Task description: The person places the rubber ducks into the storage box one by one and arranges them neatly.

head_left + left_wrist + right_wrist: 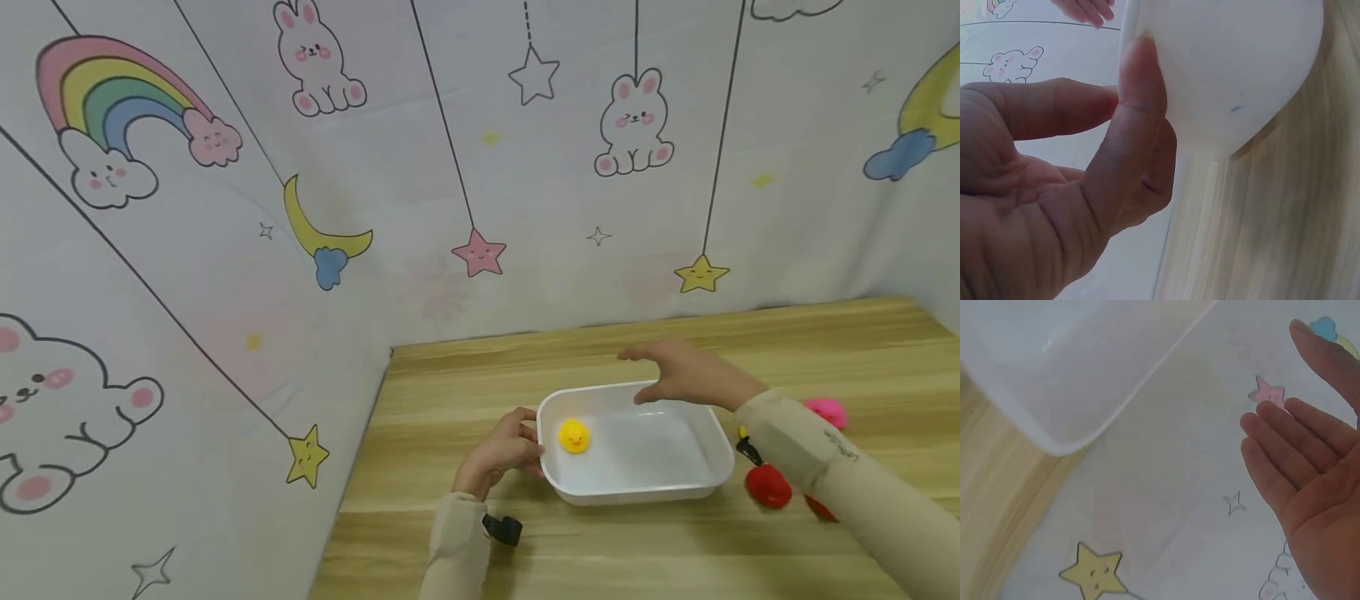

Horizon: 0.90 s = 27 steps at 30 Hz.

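Note:
A white rectangular tray [637, 497] stands on the wooden table, and a small yellow rubber duck [574, 436] sits inside it near the left end. My left hand [501, 454] grips the tray's left end; in the left wrist view the thumb [1140, 81] lies along the outer wall while the index fingertip meets the rim. Over the tray's back right edge, my right hand [686, 375] is held with nothing in it. Its fingers [1291, 440] are extended and the thumb spread away, as the right wrist view shows.
Right of the tray lie a red toy [768, 486] and a pink toy [828, 412], with another red piece [821, 507] partly hidden by the right sleeve. A cloth wall with cartoon prints [555, 192] rises behind the table [450, 367] and along its left side.

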Available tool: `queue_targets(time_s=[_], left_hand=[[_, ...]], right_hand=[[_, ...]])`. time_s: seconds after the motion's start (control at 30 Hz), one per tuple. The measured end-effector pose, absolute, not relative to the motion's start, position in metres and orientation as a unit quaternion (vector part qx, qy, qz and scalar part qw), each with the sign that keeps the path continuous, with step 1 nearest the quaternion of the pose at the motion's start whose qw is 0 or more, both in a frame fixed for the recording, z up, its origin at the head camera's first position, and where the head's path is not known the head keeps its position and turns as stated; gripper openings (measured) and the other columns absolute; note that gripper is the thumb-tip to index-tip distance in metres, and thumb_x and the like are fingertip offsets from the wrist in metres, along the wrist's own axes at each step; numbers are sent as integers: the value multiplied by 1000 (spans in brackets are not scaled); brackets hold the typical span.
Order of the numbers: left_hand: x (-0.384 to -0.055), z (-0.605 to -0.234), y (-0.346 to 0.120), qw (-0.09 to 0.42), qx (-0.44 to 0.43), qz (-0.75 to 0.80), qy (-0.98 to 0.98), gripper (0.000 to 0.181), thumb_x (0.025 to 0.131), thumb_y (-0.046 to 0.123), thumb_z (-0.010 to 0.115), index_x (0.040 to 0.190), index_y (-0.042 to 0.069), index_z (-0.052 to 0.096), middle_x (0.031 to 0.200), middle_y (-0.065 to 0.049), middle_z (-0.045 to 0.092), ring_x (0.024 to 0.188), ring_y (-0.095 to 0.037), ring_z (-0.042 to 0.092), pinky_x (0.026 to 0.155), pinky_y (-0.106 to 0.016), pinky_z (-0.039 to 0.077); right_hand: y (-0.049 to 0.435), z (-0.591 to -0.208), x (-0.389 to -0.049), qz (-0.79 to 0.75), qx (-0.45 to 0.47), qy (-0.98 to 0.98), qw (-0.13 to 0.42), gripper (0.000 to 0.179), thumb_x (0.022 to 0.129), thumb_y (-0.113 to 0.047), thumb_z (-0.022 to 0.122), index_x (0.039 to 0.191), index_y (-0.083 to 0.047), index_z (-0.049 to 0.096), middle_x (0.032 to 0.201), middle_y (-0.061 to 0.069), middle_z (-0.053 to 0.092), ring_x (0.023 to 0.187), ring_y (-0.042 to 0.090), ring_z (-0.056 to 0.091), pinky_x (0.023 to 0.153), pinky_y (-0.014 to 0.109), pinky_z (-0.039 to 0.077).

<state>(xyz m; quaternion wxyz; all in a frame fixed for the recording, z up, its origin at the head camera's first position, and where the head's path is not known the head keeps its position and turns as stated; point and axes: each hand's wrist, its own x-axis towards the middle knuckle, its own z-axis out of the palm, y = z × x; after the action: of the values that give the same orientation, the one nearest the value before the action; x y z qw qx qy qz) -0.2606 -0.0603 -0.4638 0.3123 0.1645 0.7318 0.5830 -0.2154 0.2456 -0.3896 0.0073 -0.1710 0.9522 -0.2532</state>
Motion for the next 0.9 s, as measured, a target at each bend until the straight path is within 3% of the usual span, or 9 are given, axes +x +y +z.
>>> queue_targets(time_s=[0.3,0.43,0.5,0.57,0.67,0.73,0.8,0.9], left_hand=[[-260,-461,-60,312,181,571,737,58,87,-12,59,140,-11,38,102,-20,52,65,-22,64,69,-46,65],[-260,-463,-61,313,180,574,735,58,86,-12,59,140,-11,37,102,-19,52,65,-22,63,67,-43,65],[-259,-464,-62,314,180,574,735,58,87,-12,59,141,-12,36,101,-19,52,65,-21,63,66,-43,65],[-259,-465,-63,314,180,573,735,59,87,-11,59,141,-12,36,101,-19,52,66,-21,63,67,-43,65],[-259,-465,-64,314,184,571,736,59,87,-11,59,141,-12,36,102,-20,53,67,-22,63,68,-43,65],[-259,-465,-63,313,186,570,737,58,88,-11,59,141,-11,36,103,-20,53,67,-22,63,67,-43,65],[-259,-465,-62,314,189,570,736,58,88,-11,59,141,-11,36,102,-19,53,67,-22,63,67,-42,65],[-259,-465,-59,316,190,573,732,58,88,-11,59,141,-12,36,100,-18,52,67,-21,62,66,-41,65]], right_hand=[[328,-365,-182,-285,-92,951,-76,61,86,-17,82,137,5,56,137,27,57,125,50,52,97,69,48],[361,-366,-167,-308,-47,946,-84,63,89,-21,80,139,4,53,139,29,54,127,52,48,98,72,45],[374,-367,-160,-316,-21,944,-90,65,89,-24,80,141,3,53,140,28,54,128,51,47,101,58,51],[387,-370,-152,-329,0,940,-96,67,88,-25,81,142,2,52,141,27,53,130,48,48,100,34,53],[405,-378,-141,-349,27,930,-113,68,87,-24,82,143,0,52,142,25,53,129,16,54,84,3,43],[416,-385,-135,-372,38,920,-116,69,88,-21,81,145,1,49,144,28,50,120,-5,51,80,-2,41],[428,-393,-129,-387,49,914,-114,72,88,-20,81,147,2,46,146,30,47,112,-17,43,80,-1,43],[443,-404,-124,-392,60,913,-97,75,88,-21,80,147,6,43,145,34,45,121,-3,51,79,0,45]])
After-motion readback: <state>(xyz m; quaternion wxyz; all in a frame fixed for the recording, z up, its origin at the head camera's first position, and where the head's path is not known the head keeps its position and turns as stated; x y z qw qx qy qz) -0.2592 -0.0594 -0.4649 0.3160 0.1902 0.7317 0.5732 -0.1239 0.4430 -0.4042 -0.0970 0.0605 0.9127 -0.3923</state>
